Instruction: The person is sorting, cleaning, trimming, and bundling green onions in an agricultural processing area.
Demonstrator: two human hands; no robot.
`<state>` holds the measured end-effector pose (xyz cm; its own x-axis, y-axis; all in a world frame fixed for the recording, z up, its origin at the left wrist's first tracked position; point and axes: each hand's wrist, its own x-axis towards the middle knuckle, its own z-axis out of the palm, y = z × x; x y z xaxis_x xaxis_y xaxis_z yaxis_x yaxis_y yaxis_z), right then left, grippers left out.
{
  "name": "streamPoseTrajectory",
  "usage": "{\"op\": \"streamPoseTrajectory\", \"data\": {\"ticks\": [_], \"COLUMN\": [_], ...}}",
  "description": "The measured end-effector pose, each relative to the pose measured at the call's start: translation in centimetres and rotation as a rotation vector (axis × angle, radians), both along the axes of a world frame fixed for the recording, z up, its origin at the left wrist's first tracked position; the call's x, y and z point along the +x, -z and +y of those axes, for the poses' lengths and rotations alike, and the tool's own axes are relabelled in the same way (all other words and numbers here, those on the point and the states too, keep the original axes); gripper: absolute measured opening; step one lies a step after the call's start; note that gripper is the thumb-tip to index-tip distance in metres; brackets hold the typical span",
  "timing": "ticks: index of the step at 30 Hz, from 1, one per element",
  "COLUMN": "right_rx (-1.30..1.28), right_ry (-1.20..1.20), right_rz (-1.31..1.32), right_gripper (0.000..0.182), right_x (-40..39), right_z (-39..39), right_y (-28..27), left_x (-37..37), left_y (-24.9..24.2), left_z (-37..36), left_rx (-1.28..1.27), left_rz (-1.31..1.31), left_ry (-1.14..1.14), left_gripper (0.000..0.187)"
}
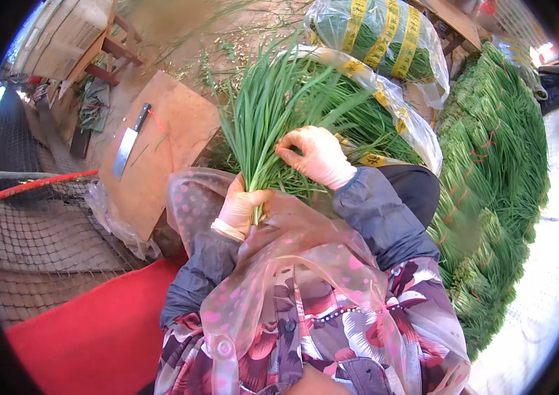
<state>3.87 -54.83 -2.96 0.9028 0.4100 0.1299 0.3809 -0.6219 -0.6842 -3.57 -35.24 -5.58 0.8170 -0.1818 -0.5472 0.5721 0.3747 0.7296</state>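
Note:
My gloved left hand [243, 205] is wrapped around the base of a bunch of green chives [256, 125], its long leaves fanning up and away from me. Beside the bunch, my gloved right hand [312, 153] has its fingers curled in against the thumb, close to the right-hand leaves. Whatever those fingertips pinch, if anything, is too small to make out. Just beyond the right hand, loose chives [352, 112] lie in an opened clear plastic wrapper [418, 135] with yellow printed tape.
At left, a knife [131, 141] lies on a wooden board [184, 108]. A wrapped bale [381, 39] sits at the back. Tied bunches of chives [490, 158] form a large pile on the right. Netting [49, 230] and red cloth [101, 329] are at lower left.

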Motion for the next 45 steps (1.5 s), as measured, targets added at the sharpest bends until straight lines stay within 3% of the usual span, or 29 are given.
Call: {"op": "streamPoseTrajectory", "data": {"ticks": [4, 6, 7, 9, 10, 12, 13, 18, 20, 21, 22, 24, 25, 26, 28, 30, 32, 34, 36, 38, 39, 40, 42, 45], "right_rx": [-0.004, 0.156, 0.156, 0.554, 0.559, 0.627, 0.635, 0.918, 0.772, 0.689, 0.690, 0.272, 0.032, -0.191, -0.182, -0.112, -0.129, -0.661, -0.526, -0.128, -0.029, -0.034, 0.940, 0.734], "right_ry": [0.088, 0.224, 0.227, 0.201, 0.203, 0.249, 0.216, 0.242, 0.264, 0.283, 0.287, 0.169, 0.119, 0.194, 0.399, 0.684, 0.659, 0.367, 0.431, 0.574, 0.624, 0.618, 0.488, 0.236], "right_rz": [0.051, 0.379, 0.378, 0.464, 0.467, 0.678, 0.748, 0.799, 0.769, 0.747, 0.747, 0.705, 0.219, 0.164, 0.106, 0.138, 0.401, 0.362, 0.028, -0.111, 0.101, 0.096, 0.315, 0.147], "right_gripper": [0.020, 0.021, 0.021, 0.030, 0.030, 0.039, 0.057, 0.084, 0.084, 0.073, 0.073, 0.047, 0.024, 0.021, 0.020, 0.029, 0.033, 0.038, 0.038, 0.033, 0.026, 0.026, 0.020, 0.026], "right_x": [-0.8, -0.9, -0.6, -0.2, -0.1, 0.2, 0.6, 1.0, 1.1, 1.3, 1.6, 2.8, 3.0, 3.7, 6.0, 6.7, 6.2, 2.6, -1.5, -3.6, -4.5, -4.5, -4.8, -2.4], "right_z": [0.1, 0.0, 0.0, 0.5, 0.5, 0.2, -0.2, -0.6, -0.7, -0.7, -0.9, -1.1, -1.4, -2.3, -6.6, -11.2, -15.5, -13.9, -12.2, -10.7, -10.0, -9.5, -8.2, -4.2], "right_y": [0.3, 0.1, 1.4, 3.5, 3.3, 2.0, 1.8, 1.8, 0.9, 0.6, 0.9, 3.0, 4.5, 5.7, 7.6, 6.1, 5.0, 2.0, 0.8, -0.6, -2.2, -2.8, -3.6, -6.8], "left_x": [-0.5, -0.3, -0.4, -0.7, -0.8, -0.7, -0.7, -0.5, -0.5, -0.5, -0.6, -0.9, -1.1, -1.2, -1.5, -1.6, -1.6, -1.4, -1.0, -0.9, -0.9, -0.9, -1.0, -1.0], "left_y": [0.3, 0.3, 0.4, 0.7, 0.8, 0.9, 1.0, 0.4, 0.4, 0.4, 0.4, 0.3, -0.1, -0.6, -2.3, -2.9, -2.9, -2.1, -1.3, -0.6, -0.1, 0.2, 0.3, -0.2], "left_z": [0.1, -0.1, 0.1, 0.3, 0.5, 0.8, 0.9, 0.7, 0.6, 0.6, 0.6, 0.6, 0.7, 0.9, 1.8, 2.6, 3.3, 3.4, 3.0, 2.4, 2.3, 2.2, 1.9, 1.4], "left_rx": [-0.094, -0.101, -0.110, -0.115, -0.110, -0.095, -0.114, -0.136, -0.116, -0.116, -0.104, -0.091, -0.110, -0.128, -0.125, -0.125, -0.196, -0.218, -0.366, -0.411, -0.496, -0.579, -0.555, -0.514], "left_rz": [0.011, 0.001, 0.015, 0.035, 0.012, -0.012, -0.025, -0.025, -0.031, -0.031, -0.028, -0.023, -0.014, -0.004, 0.037, 0.064, 0.131, 0.129, 0.110, 0.089, 0.114, 0.138, 0.144, 0.174], "left_ry": [0.032, 0.043, 0.030, 0.016, 0.025, 0.039, 0.036, 0.031, 0.053, 0.057, 0.080, 0.106, 0.135, 0.162, 0.167, 0.149, 0.141, 0.131, 0.131, 0.093, 0.074, 0.059, 0.060, 0.114], "left_gripper": [0.032, 0.030, 0.029, 0.028, 0.028, 0.028, 0.028, 0.028, 0.028, 0.028, 0.029, 0.029, 0.032, 0.035, 0.039, 0.043, 0.048, 0.048, 0.047, 0.045, 0.044, 0.044, 0.044, 0.046]}}
